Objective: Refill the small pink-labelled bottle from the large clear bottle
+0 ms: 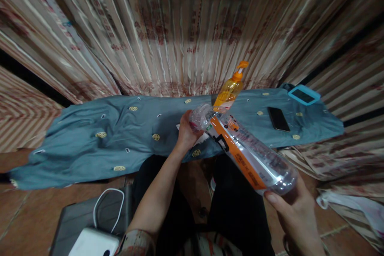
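Clear plastic bottle (249, 154) with an orange label lies slanted in the air between both hands, above the person's dark-clad lap, its base near the viewer and its neck pointing away toward the blue cloth (90, 140). Right hand (295, 212) cups the base from below, fingers (274, 199) wrapped against the bottom rim and holding it. Left hand (187, 130) closes around the neck end, fingers curled over the cap area; whether a cap sits there I cannot tell.

Nearest the viewer, at the lower left, a white box (94, 243) and a looped white cable (109, 208) rest on a grey pad (72, 220) on the floor.

Beyond the hands, the blue cloth with small yellow round patches spreads across a low surface. An orange pump bottle (229, 90) stands at its far edge, just behind the clear bottle's neck. Toward the right end lie a black phone (278, 119) and, at the far right corner, a device in a teal case (303, 95). Striped curtains (180, 28) hang behind everything.
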Tool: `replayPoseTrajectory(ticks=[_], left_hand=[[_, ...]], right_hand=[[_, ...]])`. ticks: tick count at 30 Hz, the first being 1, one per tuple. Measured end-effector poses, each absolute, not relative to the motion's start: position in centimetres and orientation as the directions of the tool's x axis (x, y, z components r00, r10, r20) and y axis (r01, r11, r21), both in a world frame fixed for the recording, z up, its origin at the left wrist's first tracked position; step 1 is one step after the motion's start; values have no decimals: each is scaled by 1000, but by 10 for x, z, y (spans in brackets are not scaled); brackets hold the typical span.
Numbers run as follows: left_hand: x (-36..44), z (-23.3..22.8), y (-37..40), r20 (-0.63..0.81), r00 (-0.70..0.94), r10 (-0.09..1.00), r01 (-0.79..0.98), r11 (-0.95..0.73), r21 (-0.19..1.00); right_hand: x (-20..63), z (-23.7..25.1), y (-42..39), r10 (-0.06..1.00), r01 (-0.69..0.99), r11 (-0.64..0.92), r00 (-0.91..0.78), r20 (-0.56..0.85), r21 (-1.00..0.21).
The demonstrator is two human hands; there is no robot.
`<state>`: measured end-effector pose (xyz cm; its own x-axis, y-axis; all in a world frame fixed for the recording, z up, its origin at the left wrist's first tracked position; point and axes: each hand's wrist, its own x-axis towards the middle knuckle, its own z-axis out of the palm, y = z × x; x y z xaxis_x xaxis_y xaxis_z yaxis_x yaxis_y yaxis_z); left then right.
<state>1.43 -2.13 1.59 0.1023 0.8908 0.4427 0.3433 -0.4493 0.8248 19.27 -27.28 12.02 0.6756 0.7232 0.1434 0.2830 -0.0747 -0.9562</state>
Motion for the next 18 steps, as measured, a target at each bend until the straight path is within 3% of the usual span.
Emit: replayPoseTrajectory(ticks=[5,18], left_hand=[[14,17,-22,435,105,894,341,-443,829],[16,17,-22,412,95,906,337,-419,843]], right_hand=[[192,121,-273,727,330,-90,667,165,-940],[194,121,-273,724,262,-98,681,112,-960]])
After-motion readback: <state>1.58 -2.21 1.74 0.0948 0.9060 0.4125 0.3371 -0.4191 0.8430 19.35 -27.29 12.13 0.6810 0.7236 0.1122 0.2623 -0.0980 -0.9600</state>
